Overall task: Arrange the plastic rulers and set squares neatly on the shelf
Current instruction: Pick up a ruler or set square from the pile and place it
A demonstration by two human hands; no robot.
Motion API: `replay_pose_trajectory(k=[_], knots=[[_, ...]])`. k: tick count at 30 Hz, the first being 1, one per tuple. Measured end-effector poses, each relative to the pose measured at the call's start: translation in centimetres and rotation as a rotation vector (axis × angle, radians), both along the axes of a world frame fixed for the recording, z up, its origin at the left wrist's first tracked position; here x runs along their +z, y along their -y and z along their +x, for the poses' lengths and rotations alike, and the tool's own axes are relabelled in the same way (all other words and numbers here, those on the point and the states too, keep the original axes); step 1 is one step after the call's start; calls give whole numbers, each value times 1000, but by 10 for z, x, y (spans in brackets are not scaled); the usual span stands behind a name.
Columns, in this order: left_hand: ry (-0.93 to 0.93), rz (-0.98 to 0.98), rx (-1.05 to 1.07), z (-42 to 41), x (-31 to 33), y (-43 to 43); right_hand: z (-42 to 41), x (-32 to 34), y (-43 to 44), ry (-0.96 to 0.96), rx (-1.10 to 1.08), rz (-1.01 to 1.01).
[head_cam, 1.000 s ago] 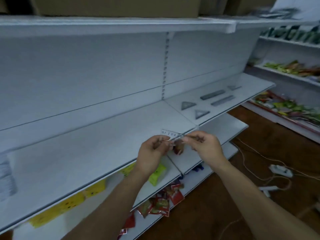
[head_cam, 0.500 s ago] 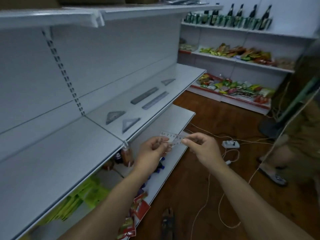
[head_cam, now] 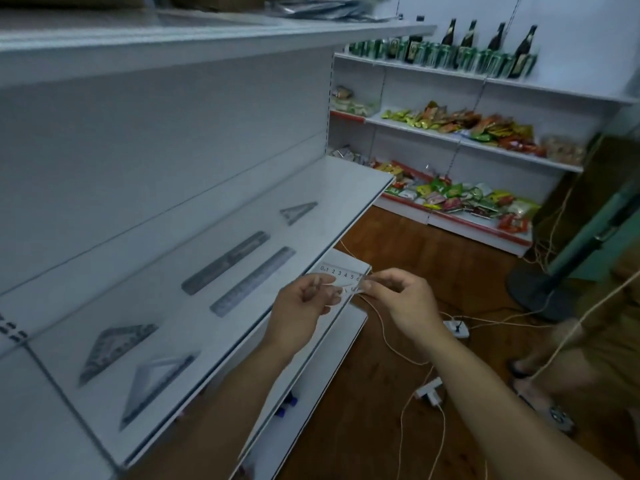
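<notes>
Two hands pinch a clear, number-printed ruler (head_cam: 341, 276), seemingly small.

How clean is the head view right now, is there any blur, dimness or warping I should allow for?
Head view: dim, bluish light, no glare. The two set squares nearest the camera are smeared by blur, as is the foot at the right edge. The clear ruler between left hand and right hand is sharp enough to read its numbers. Wide-angle warping bends the shelf edges.
</notes>
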State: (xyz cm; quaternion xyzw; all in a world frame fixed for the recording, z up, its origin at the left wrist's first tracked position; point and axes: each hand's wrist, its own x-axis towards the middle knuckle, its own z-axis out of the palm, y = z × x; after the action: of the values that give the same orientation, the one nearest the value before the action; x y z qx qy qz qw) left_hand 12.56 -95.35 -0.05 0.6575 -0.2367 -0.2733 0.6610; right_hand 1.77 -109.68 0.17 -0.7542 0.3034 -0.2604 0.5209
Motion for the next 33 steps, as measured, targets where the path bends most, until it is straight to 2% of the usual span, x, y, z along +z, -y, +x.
replay_pose_trajectory(k=[8, 18, 24, 27, 33], knots=[[-18, 33, 128, 58, -9, 64, 75, -11, 76, 2, 123, 40], [-29, 82, 540, 130, -20, 144, 206, -21, 183, -4, 466, 39], [-10, 181, 730, 157, -16, 187, 261, -20, 238, -6, 682, 23], [-33, 184, 835, 162, -20, 199, 278, -29, 258, -17, 797, -68], [-32, 247, 960, 161, -27, 210, 302, -40, 275, 87, 954, -432]])
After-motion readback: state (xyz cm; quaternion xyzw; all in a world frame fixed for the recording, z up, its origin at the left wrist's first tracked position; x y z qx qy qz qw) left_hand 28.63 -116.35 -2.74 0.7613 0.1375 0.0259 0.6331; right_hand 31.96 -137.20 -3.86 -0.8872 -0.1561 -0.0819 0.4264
